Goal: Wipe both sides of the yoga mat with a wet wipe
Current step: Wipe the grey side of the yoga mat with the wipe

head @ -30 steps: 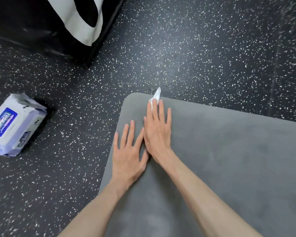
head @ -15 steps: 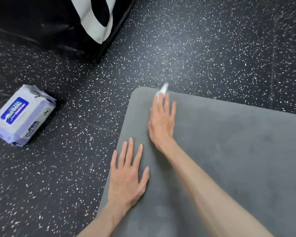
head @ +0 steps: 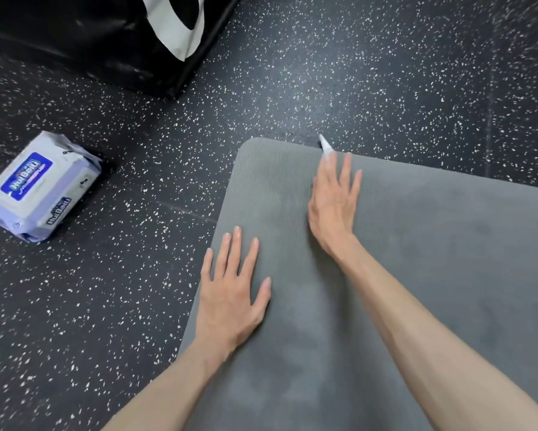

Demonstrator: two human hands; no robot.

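Yoga mat [head: 417,259]: grey, lies flat on the floor [head: 323,73]; its rounded far-left corner is in view, and it runs out of view to the right and toward the camera.
Mat face: darker, patchy areas show near the middle and between the forearms.
Left hand [head: 230,293]: palm down, fingers straight and spread, flat on the mat just inside its left edge.
Right hand [head: 333,200]: palm down on the mat near its far edge, fingers straight and pointing away from the person; somewhat blurred.
Wet wipe [head: 325,146]: white, mostly hidden under the right hand; only a tip sticks out past the fingertips, at the mat's far edge, reaching over the floor.
Hand spacing: the two hands are apart, right farther from the person than left.
Wipes pack [head: 40,186]: pale lilac with a blue label, on the floor well to the left of the mat.
Black bag [head: 106,35]: glossy, with a white panel, on the floor at the upper left.
Floor: black with white speckles.
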